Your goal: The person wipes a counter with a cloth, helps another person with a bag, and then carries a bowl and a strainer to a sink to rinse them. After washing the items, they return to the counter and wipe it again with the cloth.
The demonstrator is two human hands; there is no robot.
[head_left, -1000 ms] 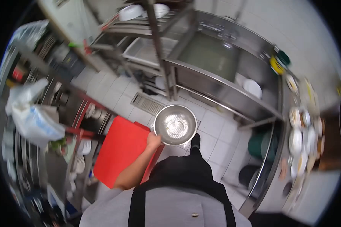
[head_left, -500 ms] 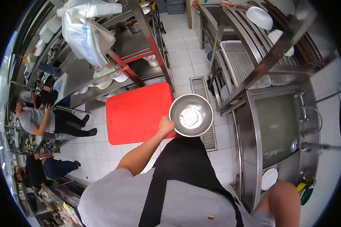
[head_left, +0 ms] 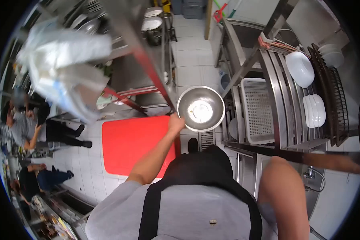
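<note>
My left hand (head_left: 177,123) grips the near-left rim of a round, shiny metal bowl (head_left: 201,109), fingers closed on its edge. The bowl is held out in front of me, its inside facing up, with bright light reflected on its bottom. Beneath my left forearm lies a large red lid or board (head_left: 138,144). Of my right arm (head_left: 282,192) only the bent part shows at the lower right; its hand is outside the picture.
A steel rack (head_left: 278,100) on the right carries white bowls (head_left: 300,69) and a white perforated basket (head_left: 257,110). Steel shelving with a red-edged post (head_left: 148,66) and hanging plastic bags (head_left: 64,60) stands left. Two people (head_left: 24,128) are farther left. A floor drain (head_left: 207,140) runs ahead.
I have moved forward along the aisle, still holding the bowl. The rack and bags are closer, and the sink on the right has slid back mostly out of sight.
</note>
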